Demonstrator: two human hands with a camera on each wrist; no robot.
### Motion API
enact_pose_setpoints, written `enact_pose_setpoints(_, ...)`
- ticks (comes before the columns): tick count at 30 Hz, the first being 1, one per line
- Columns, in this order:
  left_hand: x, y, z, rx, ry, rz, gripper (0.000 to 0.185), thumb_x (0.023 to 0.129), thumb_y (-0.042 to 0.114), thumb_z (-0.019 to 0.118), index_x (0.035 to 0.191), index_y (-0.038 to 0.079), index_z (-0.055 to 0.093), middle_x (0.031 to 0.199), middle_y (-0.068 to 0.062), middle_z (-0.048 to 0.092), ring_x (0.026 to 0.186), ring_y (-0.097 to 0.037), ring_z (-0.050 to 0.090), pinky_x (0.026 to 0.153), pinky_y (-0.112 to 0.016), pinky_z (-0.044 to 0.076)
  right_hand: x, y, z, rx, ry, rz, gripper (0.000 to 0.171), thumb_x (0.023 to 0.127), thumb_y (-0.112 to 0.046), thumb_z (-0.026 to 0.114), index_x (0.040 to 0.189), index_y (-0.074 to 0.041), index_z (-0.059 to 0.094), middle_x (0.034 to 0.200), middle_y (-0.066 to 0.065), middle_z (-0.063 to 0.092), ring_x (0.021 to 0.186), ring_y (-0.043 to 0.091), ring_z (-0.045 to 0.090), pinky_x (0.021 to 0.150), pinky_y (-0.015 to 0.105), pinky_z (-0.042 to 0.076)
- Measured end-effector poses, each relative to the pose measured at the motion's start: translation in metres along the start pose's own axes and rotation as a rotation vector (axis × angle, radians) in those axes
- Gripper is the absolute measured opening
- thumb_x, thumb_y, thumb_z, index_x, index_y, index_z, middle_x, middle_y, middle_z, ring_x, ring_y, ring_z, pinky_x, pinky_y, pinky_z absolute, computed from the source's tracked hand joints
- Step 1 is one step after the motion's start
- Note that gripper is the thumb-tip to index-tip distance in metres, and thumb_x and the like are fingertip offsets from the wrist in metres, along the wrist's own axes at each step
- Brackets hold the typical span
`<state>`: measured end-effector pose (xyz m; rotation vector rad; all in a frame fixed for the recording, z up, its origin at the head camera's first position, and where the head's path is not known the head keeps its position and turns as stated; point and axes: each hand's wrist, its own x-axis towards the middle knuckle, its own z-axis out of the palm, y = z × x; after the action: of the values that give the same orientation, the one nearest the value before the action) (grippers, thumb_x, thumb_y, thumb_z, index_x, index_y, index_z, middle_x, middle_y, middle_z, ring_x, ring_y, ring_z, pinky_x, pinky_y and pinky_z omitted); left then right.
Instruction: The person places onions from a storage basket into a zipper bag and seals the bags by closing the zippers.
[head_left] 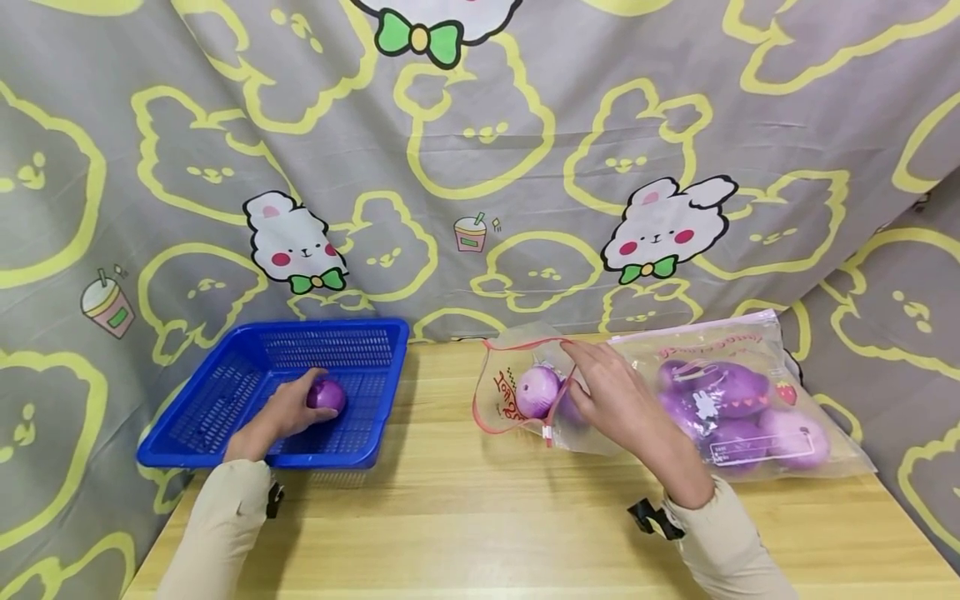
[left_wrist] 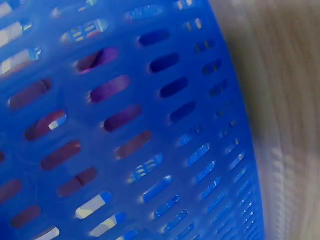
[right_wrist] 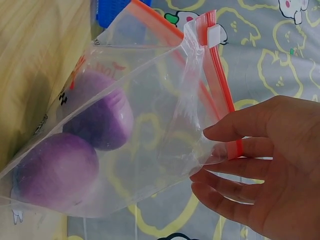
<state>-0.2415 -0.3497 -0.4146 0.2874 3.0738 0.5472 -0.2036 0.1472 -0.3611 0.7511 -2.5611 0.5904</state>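
Observation:
In the head view my left hand (head_left: 283,410) holds a round purple vegetable (head_left: 330,400), onion-like, inside the blue basket (head_left: 384,408). The left wrist view is filled by the slotted basket wall (left_wrist: 165,142), with purple showing through some slots. My right hand (head_left: 618,400) pinches the red-edged mouth of a clear zip bag (head_left: 491,379), which gapes toward the left. Inside that bag lie two round purple vegetables; one (head_left: 537,392) shows plainly through the mouth. From the right wrist, the thumb and fingers of the hand (right_wrist: 285,165) pinch the bag's red zip edge (right_wrist: 227,107).
To the right lies a larger clear zip bag (head_left: 652,354) with several purple vegetables in it, one of them long like an eggplant (head_left: 716,387). Everything stands on a wooden table (head_left: 465,517). A patterned grey curtain (head_left: 517,275) hangs behind.

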Motion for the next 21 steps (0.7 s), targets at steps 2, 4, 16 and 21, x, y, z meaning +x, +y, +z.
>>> enact_pose_setpoints(2,-0.001,0.001,-0.001,0.009,-0.019,-0.010,0.074,0.084,0.025,0.080,0.140,-0.006,0.042,0.123,-0.040,0.055,0.109,-0.058,0.053,0.084,-0.065,0.048,0.000,0.000,0.000,0.000,0.000,-0.002,0.050,0.086,-0.002,0.066,0.133,0.009,0.056,0.133,0.024,0.059,0.120,0.039,0.058,0.102,0.051,0.046)
enact_pose_setpoints(4,0.000,0.003,-0.002,0.019,-0.015,0.000,0.077,0.085,0.028,0.080,0.142,-0.007,0.042,0.124,-0.040,0.055,0.109,-0.058,0.054,0.083,-0.065,0.048,0.000,0.000,0.000,-0.002,0.004,-0.003,0.050,0.086,-0.003,0.066,0.133,0.009,0.056,0.133,0.024,0.060,0.119,0.039,0.058,0.101,0.051,0.047)
enact_pose_setpoints(16,-0.007,0.019,-0.001,0.023,0.067,0.018,0.068,0.089,0.033,0.075,0.138,-0.006,0.048,0.120,-0.035,0.061,0.104,-0.052,0.060,0.083,-0.063,0.050,-0.001,0.001,0.000,-0.009,0.003,-0.003,0.049,0.087,-0.004,0.066,0.134,0.008,0.056,0.134,0.023,0.059,0.119,0.038,0.058,0.102,0.051,0.046)
enact_pose_setpoints(21,-0.011,0.023,-0.001,0.016,0.100,0.024,0.067,0.090,0.032,0.074,0.139,-0.006,0.047,0.125,-0.034,0.058,0.106,-0.051,0.060,0.084,-0.063,0.050,-0.002,0.000,0.000,-0.016,-0.003,-0.009,0.049,0.087,-0.005,0.066,0.134,0.007,0.056,0.134,0.023,0.059,0.120,0.038,0.058,0.103,0.051,0.045)
